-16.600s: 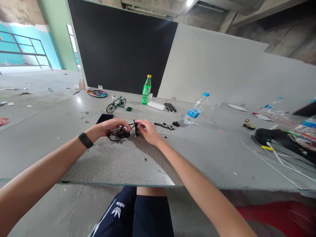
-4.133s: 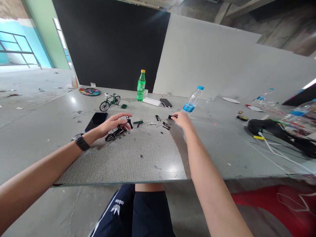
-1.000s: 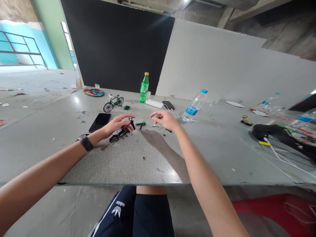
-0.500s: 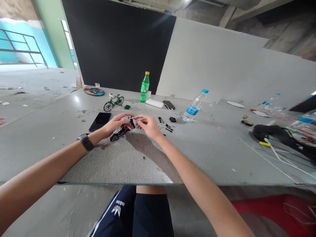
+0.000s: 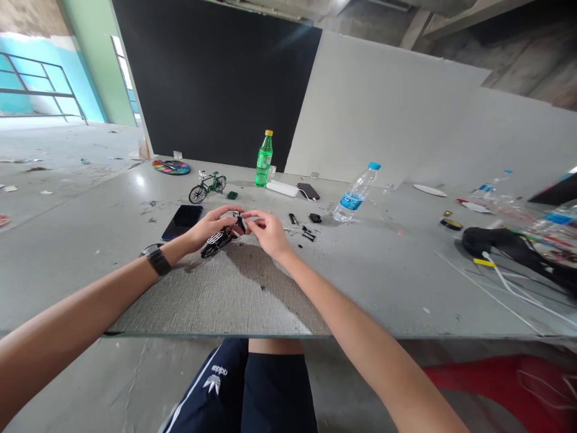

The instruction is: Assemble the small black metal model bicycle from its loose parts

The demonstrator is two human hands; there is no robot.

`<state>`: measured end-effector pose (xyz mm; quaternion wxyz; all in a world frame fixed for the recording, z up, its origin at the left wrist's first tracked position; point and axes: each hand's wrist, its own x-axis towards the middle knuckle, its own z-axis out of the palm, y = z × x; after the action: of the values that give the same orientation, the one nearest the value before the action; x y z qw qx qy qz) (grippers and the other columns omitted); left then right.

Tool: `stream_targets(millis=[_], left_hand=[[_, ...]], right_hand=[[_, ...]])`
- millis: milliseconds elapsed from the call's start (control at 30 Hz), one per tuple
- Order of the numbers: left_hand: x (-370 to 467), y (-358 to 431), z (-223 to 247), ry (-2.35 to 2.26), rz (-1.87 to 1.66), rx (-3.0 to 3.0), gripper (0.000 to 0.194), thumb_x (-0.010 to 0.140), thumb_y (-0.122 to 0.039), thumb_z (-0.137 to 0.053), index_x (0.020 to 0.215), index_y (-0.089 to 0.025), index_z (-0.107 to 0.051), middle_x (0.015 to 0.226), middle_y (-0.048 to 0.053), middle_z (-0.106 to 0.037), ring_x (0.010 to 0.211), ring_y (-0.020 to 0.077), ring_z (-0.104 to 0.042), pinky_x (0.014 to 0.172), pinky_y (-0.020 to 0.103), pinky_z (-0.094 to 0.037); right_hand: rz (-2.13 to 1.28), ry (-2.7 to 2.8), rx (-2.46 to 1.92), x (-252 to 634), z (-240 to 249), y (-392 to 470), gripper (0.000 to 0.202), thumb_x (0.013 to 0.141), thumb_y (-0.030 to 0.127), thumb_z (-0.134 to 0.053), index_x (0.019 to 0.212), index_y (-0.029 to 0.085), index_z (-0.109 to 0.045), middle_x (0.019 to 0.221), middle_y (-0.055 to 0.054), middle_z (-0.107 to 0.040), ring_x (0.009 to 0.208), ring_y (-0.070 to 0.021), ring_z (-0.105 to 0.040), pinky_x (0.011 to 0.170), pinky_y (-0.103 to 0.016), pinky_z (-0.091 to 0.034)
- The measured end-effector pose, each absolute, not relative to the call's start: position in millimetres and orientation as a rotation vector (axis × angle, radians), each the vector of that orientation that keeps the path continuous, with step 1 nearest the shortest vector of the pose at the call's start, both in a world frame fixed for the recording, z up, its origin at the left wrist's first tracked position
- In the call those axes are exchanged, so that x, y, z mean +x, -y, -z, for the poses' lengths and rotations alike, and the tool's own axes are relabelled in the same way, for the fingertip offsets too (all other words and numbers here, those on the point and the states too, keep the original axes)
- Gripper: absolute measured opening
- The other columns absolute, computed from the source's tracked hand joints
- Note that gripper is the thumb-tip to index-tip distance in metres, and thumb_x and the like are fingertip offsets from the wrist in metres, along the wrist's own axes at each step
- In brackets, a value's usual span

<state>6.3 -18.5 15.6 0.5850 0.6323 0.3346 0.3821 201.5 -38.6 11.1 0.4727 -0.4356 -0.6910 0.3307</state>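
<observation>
A small black model bicycle (image 5: 219, 240) stands tilted on the grey table, close in front of me. My left hand (image 5: 213, 227) is closed round its upper front part from the left and behind. From the right, my right hand (image 5: 267, 231) pinches with thumb and forefinger at the bicycle's front end; whether a small part sits between these fingertips is too small to tell. Loose black parts (image 5: 308, 235) lie to the right of my right hand, along with a black block-like piece (image 5: 315, 218). Behind my left hand stands a green model bicycle (image 5: 208, 187).
A dark phone (image 5: 183, 222) lies beside my left wrist. Farther back are a paint palette (image 5: 172, 167), a green bottle (image 5: 264, 159), a white power bank (image 5: 282, 189) and a cabled phone (image 5: 309, 191). A water bottle (image 5: 354, 198) stands right, with tape (image 5: 451, 224) beyond.
My right hand has shifted slightly left, nearer to the front of the black model bicycle. The left hand and the bicycle stay almost in place.
</observation>
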Motion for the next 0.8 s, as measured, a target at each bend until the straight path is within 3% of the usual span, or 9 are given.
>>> stream_targets(millis=[333,567,800], left_hand=[[10.4,19.1,-12.1,-0.836,-0.956,1.494,0.043,0.089,-0.034,-0.062,0.129,-0.019,-0.057,0.084,0.008,-0.074,0.081,0.0219,-0.07,0.066,0.031,-0.054],[10.9,21.7,-14.4,-0.864,-0.986,1.509,0.041,0.088,-0.033,-0.063,0.127,-0.019,-0.06,0.077,0.004,-0.066,0.071,0.0177,-0.065,0.062,0.029,-0.055],[11.4,18.9,-11.8,-0.855,-0.98,1.511,0.041,0.087,-0.033,-0.064,0.126,-0.02,-0.06,0.086,0.007,-0.071,0.072,0.0174,-0.067,0.06,0.028,-0.052]], right_hand=[[-0.93,1.548,-1.102,193.2,-8.0,40.6,0.014,0.088,0.028,-0.062,0.099,0.023,-0.069,0.069,-0.001,-0.07,0.061,-0.016,-0.063,0.055,-0.029,-0.047],[-0.996,1.514,-1.138,192.1,-0.2,37.3,0.021,0.091,0.041,-0.062,0.096,0.021,-0.066,0.072,-0.002,-0.072,0.049,-0.0118,-0.05,0.046,-0.026,-0.036],[-0.994,1.602,-1.166,191.2,2.7,35.2,0.032,0.098,0.047,-0.051,0.087,0.02,-0.065,0.075,-0.005,-0.073,0.056,-0.0126,-0.055,0.053,-0.026,-0.04]])
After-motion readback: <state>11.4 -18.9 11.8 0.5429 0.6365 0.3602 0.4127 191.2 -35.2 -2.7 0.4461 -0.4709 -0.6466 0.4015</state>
